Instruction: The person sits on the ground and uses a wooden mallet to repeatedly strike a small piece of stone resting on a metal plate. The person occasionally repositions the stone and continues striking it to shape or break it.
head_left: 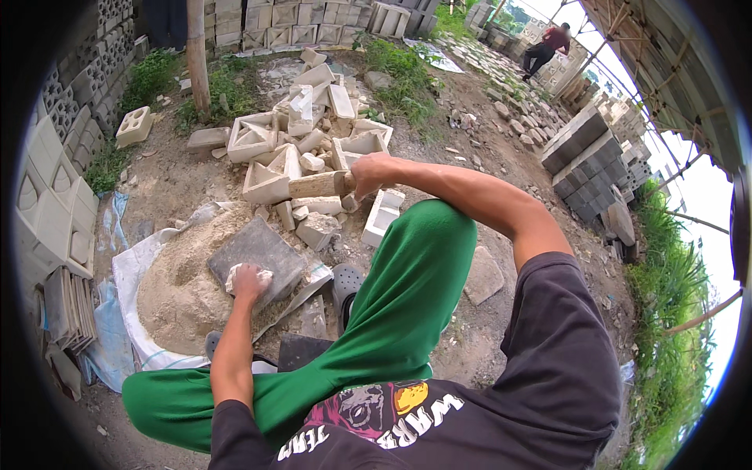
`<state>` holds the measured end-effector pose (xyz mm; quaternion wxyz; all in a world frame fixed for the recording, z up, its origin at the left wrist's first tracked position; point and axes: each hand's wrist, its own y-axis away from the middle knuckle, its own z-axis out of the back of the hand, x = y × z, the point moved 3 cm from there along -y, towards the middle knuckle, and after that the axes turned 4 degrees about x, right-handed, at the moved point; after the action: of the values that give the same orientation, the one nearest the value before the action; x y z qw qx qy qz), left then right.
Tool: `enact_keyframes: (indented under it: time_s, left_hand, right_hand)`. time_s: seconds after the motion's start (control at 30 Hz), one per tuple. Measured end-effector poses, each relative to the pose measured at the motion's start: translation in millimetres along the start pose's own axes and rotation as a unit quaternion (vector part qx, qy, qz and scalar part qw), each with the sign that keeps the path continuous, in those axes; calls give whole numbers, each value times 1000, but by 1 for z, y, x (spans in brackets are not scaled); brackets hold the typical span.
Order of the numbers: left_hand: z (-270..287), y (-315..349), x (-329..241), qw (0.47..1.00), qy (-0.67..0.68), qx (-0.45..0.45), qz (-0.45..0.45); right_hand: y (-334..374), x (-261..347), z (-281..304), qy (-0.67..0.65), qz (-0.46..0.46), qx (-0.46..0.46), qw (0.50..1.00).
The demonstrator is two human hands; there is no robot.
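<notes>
My left hand [249, 280] is closed over a whitish broken chunk [267, 276], pressing it on a flat dark grey slab [258, 249]. That slab lies over a heap of pale crushed powder [176, 286] on a white sheet [129, 290]. My right hand [373, 172] is raised ahead of my bent knee, its fingers wrapped round the end of a thick, club-like piece of wood [316, 186]. The wood points left, above broken pale blocks; the grip itself is partly hidden by the hand.
Beyond my hands rises a pile of broken cream blocks [262, 178]. A wooden post [197, 59] stands at the far left. Pale moulded blocks [59, 196] line the left side; grey blocks [583, 157] are stacked at right. Another person [546, 51] is far off at upper right.
</notes>
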<state>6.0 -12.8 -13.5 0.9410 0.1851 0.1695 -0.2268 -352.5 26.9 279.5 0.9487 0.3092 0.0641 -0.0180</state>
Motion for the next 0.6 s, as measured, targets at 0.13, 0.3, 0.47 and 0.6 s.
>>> enact_keyframes:
  time_s: [0.13,0.3,0.47,0.6]
  left_hand:
    - [16,27,9,986,-68,-10,153]
    - [13,25,22,988,70,37,129]
    - [9,14,39,991,72,60,96]
    - [6,9,38,989,100,23,105]
  right_hand:
    - [25,30,18,72,-6,-6,997]
    - [24,71,18,143,47,-23,988]
    - [-16,117,3,165,86,-16,982]
    - [-90,134,-25,85,79,-12,993]
